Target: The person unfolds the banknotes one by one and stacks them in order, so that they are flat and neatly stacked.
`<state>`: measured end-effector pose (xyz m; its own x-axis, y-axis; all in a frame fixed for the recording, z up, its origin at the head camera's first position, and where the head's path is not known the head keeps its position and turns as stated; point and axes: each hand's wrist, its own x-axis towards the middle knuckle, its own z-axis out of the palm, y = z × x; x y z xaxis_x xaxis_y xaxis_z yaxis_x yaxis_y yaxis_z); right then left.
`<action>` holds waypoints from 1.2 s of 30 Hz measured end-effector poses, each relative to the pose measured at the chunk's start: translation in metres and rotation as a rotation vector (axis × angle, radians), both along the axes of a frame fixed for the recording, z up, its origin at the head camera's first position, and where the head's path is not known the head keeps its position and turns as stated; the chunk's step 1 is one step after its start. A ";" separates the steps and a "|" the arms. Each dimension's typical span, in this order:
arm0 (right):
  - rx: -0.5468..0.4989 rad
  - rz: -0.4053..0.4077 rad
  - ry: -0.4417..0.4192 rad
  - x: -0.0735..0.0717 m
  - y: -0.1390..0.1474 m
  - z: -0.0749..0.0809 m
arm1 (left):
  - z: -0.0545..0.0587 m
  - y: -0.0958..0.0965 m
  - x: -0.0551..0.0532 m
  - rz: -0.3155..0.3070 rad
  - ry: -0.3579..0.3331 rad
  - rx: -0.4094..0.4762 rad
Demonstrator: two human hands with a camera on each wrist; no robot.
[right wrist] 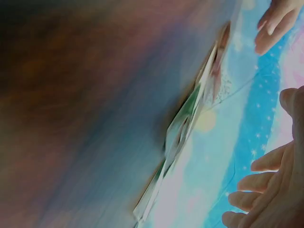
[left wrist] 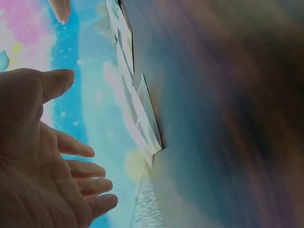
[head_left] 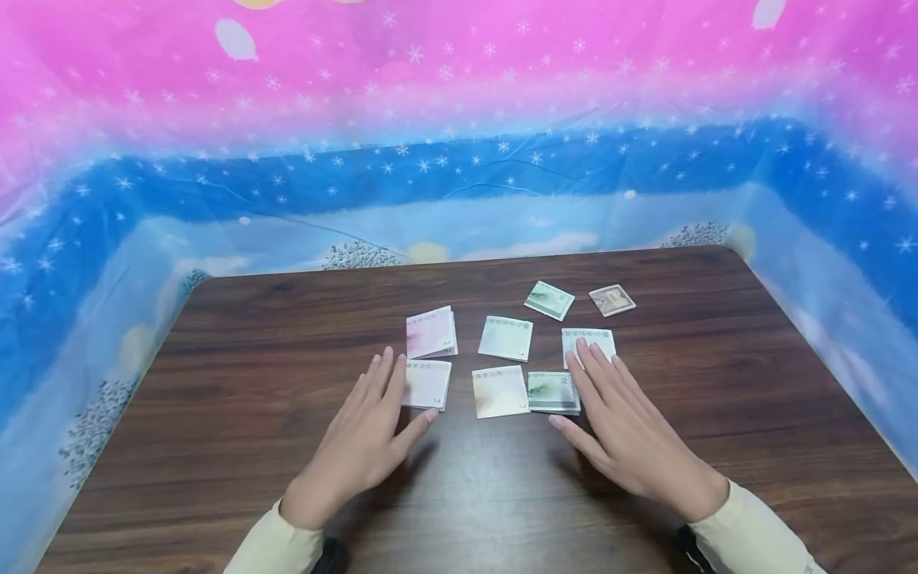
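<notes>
Several folded banknotes lie on the dark wooden table (head_left: 237, 383). My left hand (head_left: 366, 430) hovers with straight, spread fingers, partly covering a pale folded banknote (head_left: 427, 387) in the head view; a pinkish banknote (head_left: 429, 333) lies beyond it. My right hand (head_left: 634, 434) is spread likewise, its fingertips overlapping a whitish-green banknote (head_left: 584, 335) and its thumb near a green banknote (head_left: 549, 391). Between the hands are a yellowish banknote (head_left: 500, 392) and a pale green one (head_left: 505, 338). Both wrist views show the left palm (left wrist: 42, 166) and right palm (right wrist: 280, 185) holding nothing, apart from the banknotes.
Farther back on the right lie a small green folded banknote (head_left: 549, 300) and a small brownish one (head_left: 613, 300). A pink and blue snowflake-patterned cloth (head_left: 430, 167) hangs around the table's back and sides.
</notes>
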<state>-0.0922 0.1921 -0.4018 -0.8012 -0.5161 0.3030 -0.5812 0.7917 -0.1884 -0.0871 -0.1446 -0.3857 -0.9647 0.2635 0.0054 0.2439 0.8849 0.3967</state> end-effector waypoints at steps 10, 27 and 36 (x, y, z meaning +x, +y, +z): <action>-0.100 0.061 -0.199 -0.037 -0.028 0.006 | -0.002 0.005 -0.043 -0.059 -0.021 0.046; -0.351 0.062 -0.421 -0.093 -0.083 0.001 | -0.013 0.013 -0.085 -0.087 -0.031 0.104; -0.591 0.040 -0.690 -0.108 -0.113 -0.003 | -0.021 0.020 -0.092 -0.114 -0.033 0.100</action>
<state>-0.1999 0.0788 -0.4051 -0.8877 -0.4602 -0.0129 -0.2139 0.4371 -0.8736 -0.1793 -0.1248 -0.4068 -0.9286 0.3710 0.0060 0.3260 0.8080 0.4908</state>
